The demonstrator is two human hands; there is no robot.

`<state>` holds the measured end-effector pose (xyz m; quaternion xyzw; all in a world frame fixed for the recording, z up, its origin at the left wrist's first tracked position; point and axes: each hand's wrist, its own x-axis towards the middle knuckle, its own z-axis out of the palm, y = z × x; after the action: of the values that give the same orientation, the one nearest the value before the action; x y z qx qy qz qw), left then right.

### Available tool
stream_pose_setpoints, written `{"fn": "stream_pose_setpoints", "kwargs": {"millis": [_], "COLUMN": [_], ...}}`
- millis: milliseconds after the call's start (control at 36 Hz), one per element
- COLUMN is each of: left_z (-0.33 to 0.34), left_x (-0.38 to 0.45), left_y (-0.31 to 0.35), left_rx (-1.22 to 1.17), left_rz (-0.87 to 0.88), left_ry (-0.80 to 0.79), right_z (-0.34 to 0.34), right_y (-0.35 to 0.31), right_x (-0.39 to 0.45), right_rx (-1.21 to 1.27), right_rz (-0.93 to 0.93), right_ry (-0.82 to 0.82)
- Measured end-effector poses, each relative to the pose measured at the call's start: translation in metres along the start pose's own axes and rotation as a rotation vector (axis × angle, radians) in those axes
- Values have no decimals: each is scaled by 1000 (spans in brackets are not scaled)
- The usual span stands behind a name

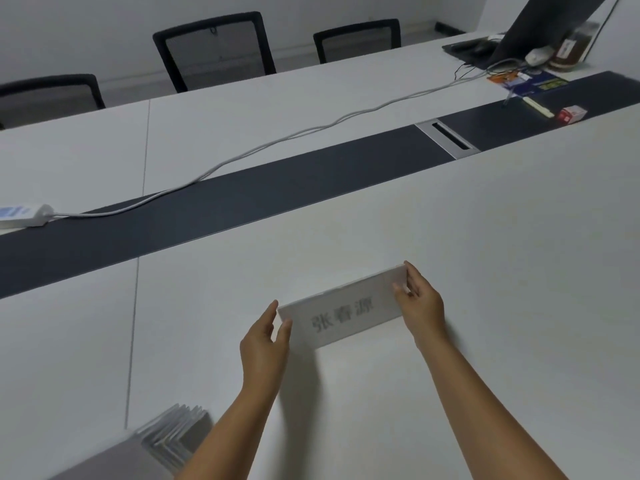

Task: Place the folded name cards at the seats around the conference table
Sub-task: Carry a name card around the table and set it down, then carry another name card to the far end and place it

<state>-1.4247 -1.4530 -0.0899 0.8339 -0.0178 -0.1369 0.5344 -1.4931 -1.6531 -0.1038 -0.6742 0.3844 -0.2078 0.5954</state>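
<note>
A: What are the fingers doing?
B: The left hand (265, 341) pinches the left end of a folded name card (341, 306), thumb on the near face and fingers (270, 315) behind it. The right hand (420, 301) pinches the right end the same way, with its fingers (414, 271) curled over the far edge.
A: Where is the card?
B: It stands like a tent on the white table (485, 271), on the near side, its printed face toward the camera. Both bare forearms reach in from the bottom edge.
A: What else is close by?
B: A stack of more folded cards (173, 436) lies at the near left edge of the table, beside the left forearm.
A: And farther out?
B: A dark strip (242, 209) runs along the table's middle. A white cable (277, 140) crosses it to a power strip (22, 214) at far left. Three black mesh chairs (214, 46) stand along the opposite side. A laptop (540, 26) and small clutter sit at the far right.
</note>
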Motion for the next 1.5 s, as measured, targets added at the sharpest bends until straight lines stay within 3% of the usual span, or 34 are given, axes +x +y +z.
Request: {"fn": "stream_pose_setpoints", "kwargs": {"millis": [111, 222, 306, 389, 500, 583, 639, 722, 778, 861, 1139, 1306, 1500], "left_z": [-11, -48, -94, -140, -193, -227, -242, -256, -264, -274, -285, -261, -186], "left_x": [-16, -60, -103, -131, -144, -142, -138, -134, -133, -128, -123, -139, -175], "left_y": [13, 27, 28, 4, -34, -62, -78, -99, -108, -115, -109, -75, -8], "left_rx": [2, -68, -132, -107, 30, 24, -78, -127, -88, -101, -64, -42, -4], "left_rz": [28, 179, 368, 476, 329, 30, -173, -267, -219, -133, -6, 131, 387], "left_ry": [23, 41, 121, 385, 686, 749, 695, 465, 331, 262, 207, 132, -136], "right_z": [-5, 2, 21, 50, 92, 122, 138, 157, 165, 169, 154, 93, -36], "right_y": [-6, -16, -20, -21, -18, -21, -26, -33, -37, -41, -39, -52, -74], "right_x": [-18, -64, -110, -156, -208, -232, -242, -249, -252, -253, -261, -274, -304], "right_rx": [9, -1, -7, -44, -169, -256, -290, -316, -291, -231, -115, -16, 41], "right_rz": [-2, -62, -91, -126, -78, 4, 41, 36, 7, -7, -4, -7, -111], "right_ry": [105, 139, 17, -199, -513, -657, -694, -724, -703, -624, -523, -369, -47]}}
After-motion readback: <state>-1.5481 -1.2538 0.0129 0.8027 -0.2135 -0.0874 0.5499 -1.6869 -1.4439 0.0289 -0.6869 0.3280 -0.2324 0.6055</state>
